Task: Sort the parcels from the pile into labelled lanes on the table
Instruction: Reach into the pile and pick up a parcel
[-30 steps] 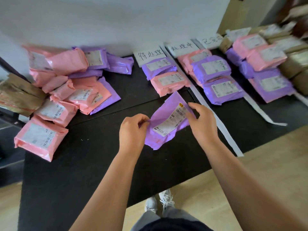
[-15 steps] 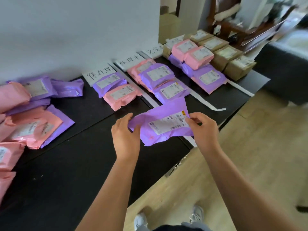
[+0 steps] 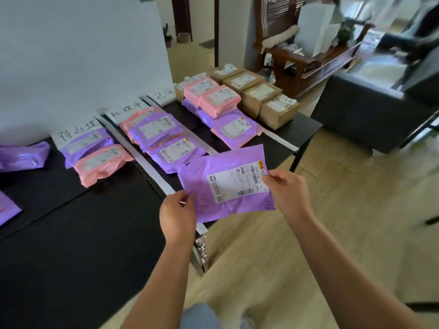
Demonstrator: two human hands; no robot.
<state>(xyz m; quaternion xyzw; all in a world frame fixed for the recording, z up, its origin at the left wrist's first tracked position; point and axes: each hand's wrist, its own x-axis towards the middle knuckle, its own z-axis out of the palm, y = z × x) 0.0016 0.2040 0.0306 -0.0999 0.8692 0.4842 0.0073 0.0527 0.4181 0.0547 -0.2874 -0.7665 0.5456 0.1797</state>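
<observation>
First sign (image 3: pixel 77 132) "待处理", second sign (image 3: pixel 126 110) "处理中"

Floor (image 3: pixel 344 222): pale wood planks, near edge to far doorway. Wall (image 3: pixel 83 55): plain white panel, far left. Door frame (image 3: pixel 181 17): dark wood, far centre. Carved seat (image 3: pixel 297 60): dark wood, towards the floor's far right corner; white fluffy pad (image 3: pixel 281 38) on its arm, white boxlike item (image 3: pixel 313 27) on it, blurred. Sofa (image 3: pixel 356 119): dark grey, just in front of the seat, right edge.

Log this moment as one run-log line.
left hand: grips purple plastic mailer parcel | right hand: pinches same parcel | state: held up, no lane yet
</observation>
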